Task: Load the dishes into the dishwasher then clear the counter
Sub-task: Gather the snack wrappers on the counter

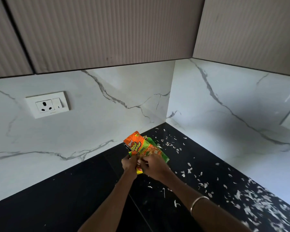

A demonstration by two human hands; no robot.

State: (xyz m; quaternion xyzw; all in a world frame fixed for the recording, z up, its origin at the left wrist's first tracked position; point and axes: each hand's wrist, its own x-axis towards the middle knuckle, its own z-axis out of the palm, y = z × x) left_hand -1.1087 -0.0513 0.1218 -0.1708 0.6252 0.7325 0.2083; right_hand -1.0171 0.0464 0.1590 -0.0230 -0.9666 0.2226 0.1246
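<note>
Fingers of left hand (129, 166) and right hand (153, 168) clamped on snack packets (141, 148), label possibly "Bingo! Tedhe Medhe", black counter (74, 190).

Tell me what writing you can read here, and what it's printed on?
"BINGO!": orange top of the snack packet, which both hands hold, left hand and right hand.
"TEDHE MEDHE": large slanted letters on the same packet, partly creased.
"FREE": green band below it; the figures before it are partly hidden by fingers.
Socket plate: a small mark at the bottom, too small to read.
</note>
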